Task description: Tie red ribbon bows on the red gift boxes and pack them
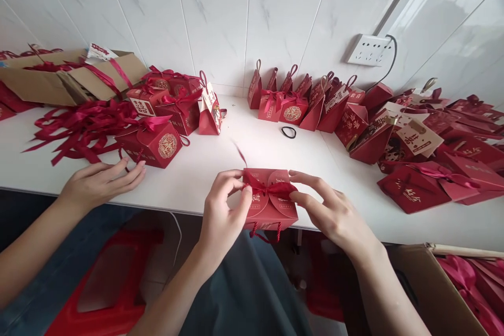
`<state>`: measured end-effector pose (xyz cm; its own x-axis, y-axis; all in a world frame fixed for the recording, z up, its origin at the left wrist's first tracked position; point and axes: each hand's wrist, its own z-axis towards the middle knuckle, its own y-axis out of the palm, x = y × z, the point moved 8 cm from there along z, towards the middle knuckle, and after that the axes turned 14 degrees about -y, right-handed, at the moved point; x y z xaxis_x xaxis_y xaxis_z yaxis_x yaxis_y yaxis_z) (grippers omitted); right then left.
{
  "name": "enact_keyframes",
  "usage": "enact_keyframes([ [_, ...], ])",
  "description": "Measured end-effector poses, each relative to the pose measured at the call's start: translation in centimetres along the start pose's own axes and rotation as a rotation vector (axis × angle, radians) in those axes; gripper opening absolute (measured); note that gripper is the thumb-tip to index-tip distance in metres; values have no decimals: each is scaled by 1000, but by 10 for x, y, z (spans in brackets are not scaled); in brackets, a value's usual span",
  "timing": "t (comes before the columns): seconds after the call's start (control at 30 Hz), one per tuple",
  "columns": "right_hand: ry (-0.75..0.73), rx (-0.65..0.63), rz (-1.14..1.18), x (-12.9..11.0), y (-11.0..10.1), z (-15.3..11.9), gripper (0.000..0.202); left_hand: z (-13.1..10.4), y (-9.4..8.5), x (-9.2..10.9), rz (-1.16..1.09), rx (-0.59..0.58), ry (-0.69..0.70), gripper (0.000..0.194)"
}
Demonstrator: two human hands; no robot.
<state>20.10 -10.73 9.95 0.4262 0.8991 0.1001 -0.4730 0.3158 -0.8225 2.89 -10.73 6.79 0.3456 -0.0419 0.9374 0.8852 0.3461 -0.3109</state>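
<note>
A red gift box (271, 215) with printed flaps and twisted cord handles lies at the front edge of the white table. Across its top a red ribbon (271, 189) is tied in a bow, one thin tail sticking up to the left. My left hand (224, 210) is at the box's left side, pinching the bow's left end between thumb and fingers. On the opposite side, my right hand (328, 207) grips the bow's right loop, its index finger stretched along the box's far right corner.
Another person's hand (100, 184) rests by a red box (151, 144) with a gold emblem. Loose ribbons (84, 126) and a cardboard box (74, 84) lie left. A black hair tie (289, 132) and many red boxes (417, 189) are right. An open carton (417, 278) stands low right.
</note>
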Motion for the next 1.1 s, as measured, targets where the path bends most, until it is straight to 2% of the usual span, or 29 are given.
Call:
enact_keyframes([
  [0.07,85,129,30,2,-7,-2,16,-1,1,-2,-33,-9,-13,14],
  [0.13,291,245,115,9,-10,-9,20,-1,3,-2,-45,-27,-29,14],
  [0.17,412,260,175,12,-7,-13,27,-1,4,-3,-49,-37,-42,16],
  [0.23,612,208,307,13,5,-19,38,0,5,-4,-53,-53,-70,18],
  [0.3,711,162,383,10,14,-19,41,1,6,-5,-56,-63,-95,19],
  [0.47,746,221,290,6,11,-10,38,-1,10,-10,-55,-53,-130,19],
  [0.6,828,210,370,9,22,-12,37,-3,13,-13,-108,-39,-134,17],
  [0.67,884,203,518,12,32,-15,35,-3,12,-15,-144,-12,-154,18],
  [0.77,959,208,866,15,52,-20,36,0,8,-21,-200,-2,-217,20],
  [0.9,963,348,1253,18,66,-20,35,5,9,-27,-265,-106,-295,23],
  [1.0,974,436,1457,18,73,-21,33,8,10,-30,-308,-144,-321,25],
  [1.1,970,470,1570,16,76,-21,31,10,11,-33,-342,-128,-315,24],
])
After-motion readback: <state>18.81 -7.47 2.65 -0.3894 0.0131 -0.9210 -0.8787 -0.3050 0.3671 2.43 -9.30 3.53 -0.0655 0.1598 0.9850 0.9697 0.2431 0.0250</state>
